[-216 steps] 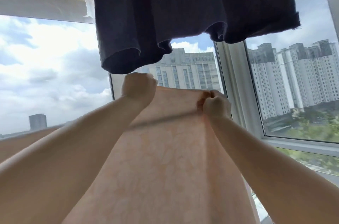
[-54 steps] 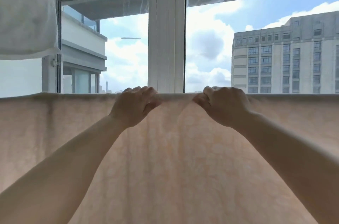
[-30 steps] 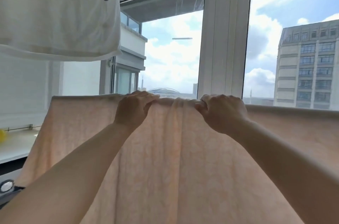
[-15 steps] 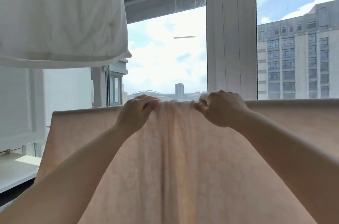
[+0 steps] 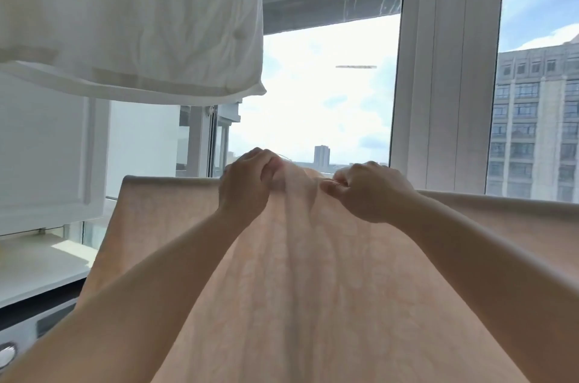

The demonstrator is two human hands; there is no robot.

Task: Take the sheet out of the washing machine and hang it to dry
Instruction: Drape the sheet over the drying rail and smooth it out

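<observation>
We pinch the thin, limp peach sheet [image 5: 313,273] at its top fold, left hand [image 5: 247,185] at ten o'clock of the right hand [image 5: 369,191], both sets of fingers clenched on cloth (it likely bunches and slides easily).

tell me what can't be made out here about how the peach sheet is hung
- Head view: whatever carries the sheet is hidden under its top fold.
- Its lower edge and right end are cut off by the frame.
- The fingertips of the left hand and right hand are buried in bunched cloth.
- The white garment runs past the top edge, hanger unseen.
</observation>
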